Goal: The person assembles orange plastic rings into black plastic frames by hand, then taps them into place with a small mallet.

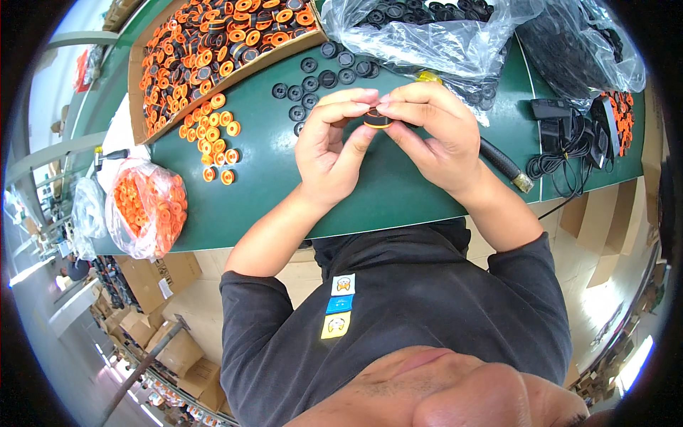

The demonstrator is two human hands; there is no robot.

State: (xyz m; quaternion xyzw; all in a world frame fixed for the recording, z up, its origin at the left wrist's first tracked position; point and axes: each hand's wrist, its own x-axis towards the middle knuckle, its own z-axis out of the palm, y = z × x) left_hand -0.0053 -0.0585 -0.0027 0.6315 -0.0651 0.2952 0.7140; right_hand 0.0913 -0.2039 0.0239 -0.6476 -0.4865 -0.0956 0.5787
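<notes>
Between my two hands, above the green table (263,206), is a small round black-and-orange part (378,119), its orange rim facing down toward me. My left hand (333,139) pinches it from the left with thumb and fingers. From the other side my right hand (434,132) closes on it, fingertips meeting those of the left. Just beyond my hands lie several loose black round caps (311,84). Left of them is a loose cluster of orange round pieces (213,135). My fingers partly cover the held part.
A cardboard tray (135,107) of black-and-orange parts stands at the far left. Clear bags of black pieces (441,53) lie at the back. A bag of orange pieces (148,206) hangs at the left edge. On the right are a black-handled tool (501,160) and coiled cables (562,153).
</notes>
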